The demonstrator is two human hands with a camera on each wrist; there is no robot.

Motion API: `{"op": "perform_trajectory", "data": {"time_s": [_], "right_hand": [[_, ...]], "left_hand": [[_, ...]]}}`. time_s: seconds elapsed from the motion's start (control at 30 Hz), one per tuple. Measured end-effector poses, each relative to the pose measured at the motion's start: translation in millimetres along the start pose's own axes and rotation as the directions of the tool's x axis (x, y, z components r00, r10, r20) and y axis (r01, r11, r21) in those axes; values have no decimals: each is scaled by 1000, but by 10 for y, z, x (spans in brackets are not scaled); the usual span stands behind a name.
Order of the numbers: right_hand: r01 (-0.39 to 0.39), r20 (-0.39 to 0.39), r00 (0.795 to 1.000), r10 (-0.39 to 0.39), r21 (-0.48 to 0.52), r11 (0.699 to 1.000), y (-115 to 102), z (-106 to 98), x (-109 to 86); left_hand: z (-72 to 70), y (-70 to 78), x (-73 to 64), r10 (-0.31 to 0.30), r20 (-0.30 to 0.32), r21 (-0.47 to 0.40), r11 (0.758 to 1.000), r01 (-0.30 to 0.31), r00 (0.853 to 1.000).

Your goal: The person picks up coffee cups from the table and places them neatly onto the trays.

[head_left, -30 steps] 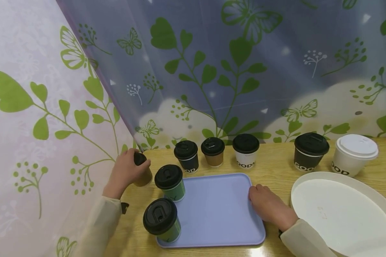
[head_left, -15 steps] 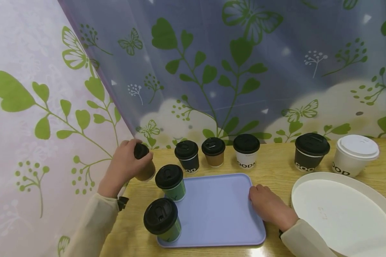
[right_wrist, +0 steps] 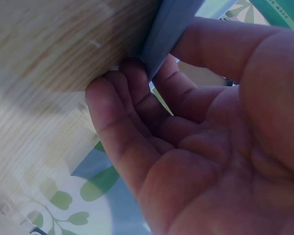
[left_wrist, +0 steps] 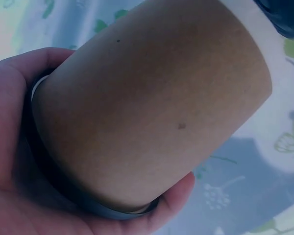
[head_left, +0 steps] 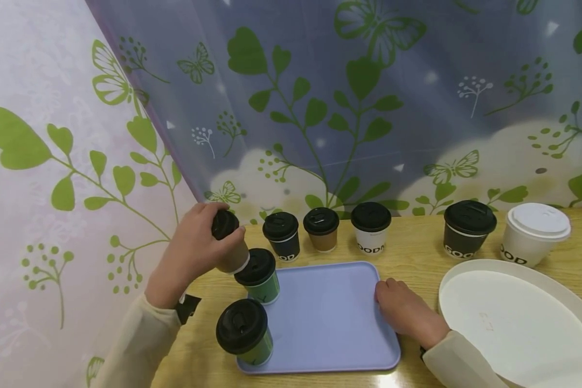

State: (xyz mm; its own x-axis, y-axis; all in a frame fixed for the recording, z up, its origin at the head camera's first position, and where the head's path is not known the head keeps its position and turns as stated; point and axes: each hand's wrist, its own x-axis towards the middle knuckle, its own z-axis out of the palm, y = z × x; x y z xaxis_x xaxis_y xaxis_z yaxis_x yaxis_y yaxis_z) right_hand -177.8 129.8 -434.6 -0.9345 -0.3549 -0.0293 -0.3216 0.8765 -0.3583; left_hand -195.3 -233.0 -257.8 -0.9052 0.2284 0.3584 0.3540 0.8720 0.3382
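Note:
My left hand (head_left: 189, 250) grips a brown paper coffee cup (head_left: 235, 255) by its black lid (head_left: 225, 224), off the tabletop and tilted. In the left wrist view the fingers wrap around the lid end of the cup (left_wrist: 157, 103). Below and right of it, two green cups with black lids, a farther one (head_left: 264, 288) and a nearer one (head_left: 257, 350), stand along the left side of a lavender tray (head_left: 330, 318). My right hand (head_left: 404, 312) holds the tray's right rim; the right wrist view shows thumb and curled fingers at the rim (right_wrist: 166, 39).
Behind the tray stand a dark cup (head_left: 287, 248), a small brown cup (head_left: 322, 241) and a white cup (head_left: 370, 240), all black-lidded. Farther right are another dark cup (head_left: 463, 242) and a white-lidded cup (head_left: 526, 250). A round white tray (head_left: 538, 323) lies at right. Patterned curtains border the table.
My left hand has lifted the brown cup and carried it right, toward the farther green cup, which it now partly overlaps in view. The right hand and tray stay put.

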Motion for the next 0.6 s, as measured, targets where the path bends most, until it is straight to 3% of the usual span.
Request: {"op": "perform_trajectory", "data": {"time_s": [0.27,0.6], "right_hand": [[-15,13,1000,14,6,1000,0,-3,15],[12,-7,1000,-12,7,1000,9,15,-3]], "left_hand": [[28,276,-46,101,5,-20,995,-101,995],[159,470,-15,153,80,-19,988,-152,985]]}}
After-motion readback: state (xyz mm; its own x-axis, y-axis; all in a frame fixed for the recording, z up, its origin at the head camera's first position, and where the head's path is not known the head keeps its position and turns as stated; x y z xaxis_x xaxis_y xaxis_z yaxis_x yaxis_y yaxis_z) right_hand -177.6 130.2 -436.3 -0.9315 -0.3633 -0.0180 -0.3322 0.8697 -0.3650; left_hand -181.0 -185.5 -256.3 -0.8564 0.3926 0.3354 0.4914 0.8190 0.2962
